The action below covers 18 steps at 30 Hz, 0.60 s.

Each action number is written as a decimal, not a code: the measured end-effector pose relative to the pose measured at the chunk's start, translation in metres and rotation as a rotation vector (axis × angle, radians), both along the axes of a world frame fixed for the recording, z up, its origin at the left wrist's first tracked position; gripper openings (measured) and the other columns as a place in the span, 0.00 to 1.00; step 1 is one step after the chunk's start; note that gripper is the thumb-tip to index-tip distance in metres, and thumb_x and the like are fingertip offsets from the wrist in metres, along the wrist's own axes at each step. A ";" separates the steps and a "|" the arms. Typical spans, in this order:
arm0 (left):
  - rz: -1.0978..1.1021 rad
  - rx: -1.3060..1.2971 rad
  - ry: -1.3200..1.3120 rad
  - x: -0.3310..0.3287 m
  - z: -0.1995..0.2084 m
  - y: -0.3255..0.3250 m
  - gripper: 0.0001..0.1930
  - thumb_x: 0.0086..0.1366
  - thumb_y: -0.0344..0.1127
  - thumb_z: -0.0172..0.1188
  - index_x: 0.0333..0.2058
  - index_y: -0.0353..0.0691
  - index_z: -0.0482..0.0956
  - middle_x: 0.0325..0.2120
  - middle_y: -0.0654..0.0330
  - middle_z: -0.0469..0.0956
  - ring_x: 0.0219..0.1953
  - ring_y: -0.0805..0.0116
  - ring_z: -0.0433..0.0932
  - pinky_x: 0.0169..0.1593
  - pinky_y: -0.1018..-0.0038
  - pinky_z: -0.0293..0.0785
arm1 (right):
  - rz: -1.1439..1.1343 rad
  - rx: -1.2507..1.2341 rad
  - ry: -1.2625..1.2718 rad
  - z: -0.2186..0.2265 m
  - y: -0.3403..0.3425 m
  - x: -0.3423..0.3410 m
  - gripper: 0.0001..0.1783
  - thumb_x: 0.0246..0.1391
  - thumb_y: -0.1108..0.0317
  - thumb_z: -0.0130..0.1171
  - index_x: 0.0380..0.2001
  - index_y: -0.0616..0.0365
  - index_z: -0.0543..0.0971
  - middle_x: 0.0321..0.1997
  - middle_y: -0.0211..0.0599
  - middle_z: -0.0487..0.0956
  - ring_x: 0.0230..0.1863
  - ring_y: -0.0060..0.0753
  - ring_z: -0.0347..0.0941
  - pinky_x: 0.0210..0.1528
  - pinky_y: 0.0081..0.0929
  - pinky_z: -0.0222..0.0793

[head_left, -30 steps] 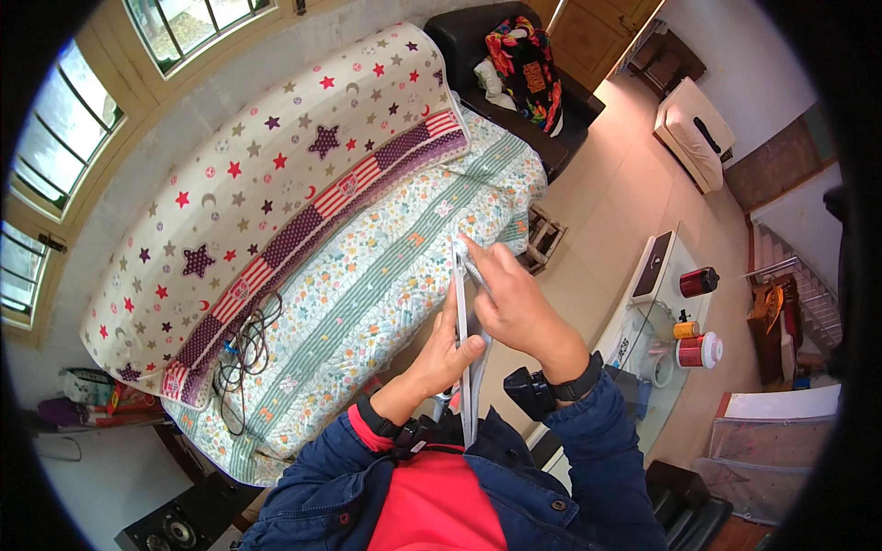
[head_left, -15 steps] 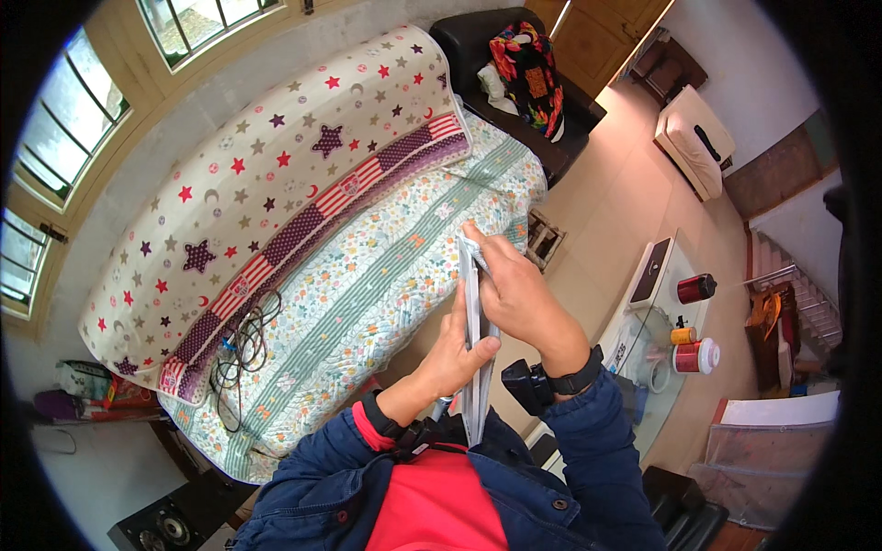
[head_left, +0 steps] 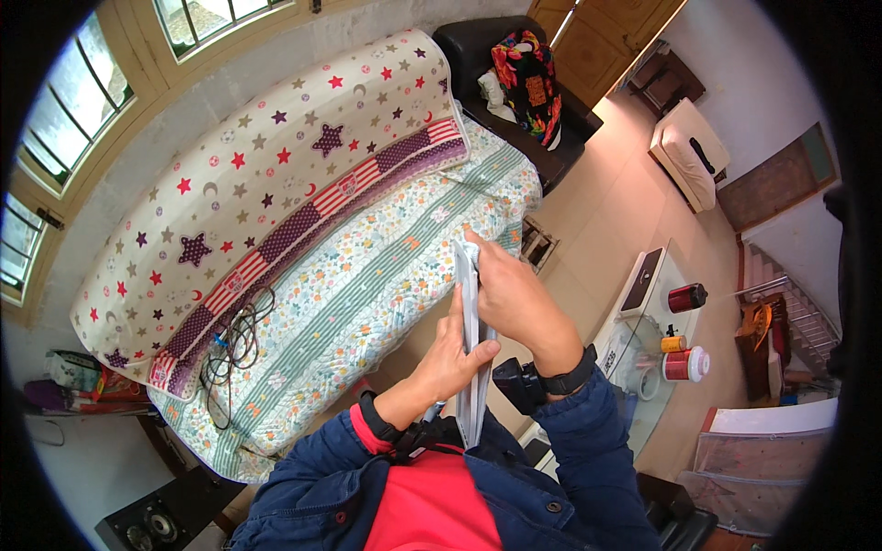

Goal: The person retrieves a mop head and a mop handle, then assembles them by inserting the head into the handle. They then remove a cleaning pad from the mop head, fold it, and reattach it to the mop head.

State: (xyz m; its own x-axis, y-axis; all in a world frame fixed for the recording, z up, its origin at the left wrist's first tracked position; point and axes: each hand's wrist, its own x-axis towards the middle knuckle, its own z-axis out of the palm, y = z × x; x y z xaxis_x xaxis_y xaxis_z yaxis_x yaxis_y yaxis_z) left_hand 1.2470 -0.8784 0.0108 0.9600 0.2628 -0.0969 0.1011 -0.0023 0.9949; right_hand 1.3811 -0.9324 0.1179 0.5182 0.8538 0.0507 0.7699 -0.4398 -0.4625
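Observation:
A thin, flat grey-white panel point(head_left: 469, 404) stands upright before my chest, seen nearly edge-on, so its faces and exact kind are hidden. My left hand point(head_left: 443, 363) grips its near left side, fingers along the left face and thumb across the edge. At the far upper end, my right hand point(head_left: 510, 292) is closed against the panel's right side. A pale crumpled cloth point(head_left: 471, 252) shows under its fingers; how much of it lies in the palm is hidden. Both wrists wear dark bands, the right one with a small black box.
A sofa under a floral quilt point(head_left: 367, 303) and a star-patterned cover point(head_left: 257, 174) lies left, with a tangled black cable point(head_left: 230, 354) on it. To the right stands a glass-topped table point(head_left: 634, 367) bearing a dark red jar point(head_left: 687, 297) and a white-lidded tub point(head_left: 686, 364). A black armchair point(head_left: 570, 151) is beyond.
The view has shifted slightly. My right hand sits a little lower along the panel's far end, while my left hand keeps the same grip.

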 end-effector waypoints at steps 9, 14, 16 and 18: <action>0.014 0.068 0.005 -0.008 0.004 -0.003 0.64 0.59 0.73 0.56 0.72 0.34 0.26 0.56 0.28 0.61 0.59 0.39 0.63 0.64 0.56 0.61 | 0.083 0.111 -0.044 0.006 -0.002 -0.006 0.34 0.49 0.82 0.52 0.64 0.64 0.66 0.53 0.58 0.73 0.51 0.63 0.72 0.52 0.45 0.70; 0.016 0.068 -0.002 -0.010 0.008 -0.004 0.65 0.58 0.73 0.57 0.72 0.35 0.25 0.59 0.29 0.60 0.61 0.37 0.61 0.66 0.53 0.59 | 0.164 0.079 -0.115 0.017 -0.003 -0.010 0.32 0.49 0.82 0.53 0.61 0.69 0.66 0.43 0.55 0.68 0.40 0.61 0.73 0.42 0.48 0.71; 0.021 0.052 -0.021 -0.012 0.009 -0.004 0.65 0.58 0.73 0.57 0.72 0.35 0.25 0.61 0.30 0.59 0.62 0.37 0.60 0.67 0.52 0.57 | 0.164 0.066 -0.118 0.020 -0.005 -0.013 0.33 0.49 0.82 0.52 0.62 0.69 0.65 0.43 0.55 0.69 0.41 0.61 0.72 0.43 0.48 0.71; -0.004 0.018 -0.008 -0.014 0.010 -0.003 0.65 0.59 0.73 0.57 0.72 0.36 0.25 0.62 0.31 0.58 0.62 0.38 0.59 0.67 0.52 0.56 | 0.159 0.050 -0.117 0.023 -0.008 -0.015 0.33 0.50 0.82 0.52 0.63 0.68 0.65 0.42 0.55 0.68 0.41 0.60 0.72 0.43 0.47 0.71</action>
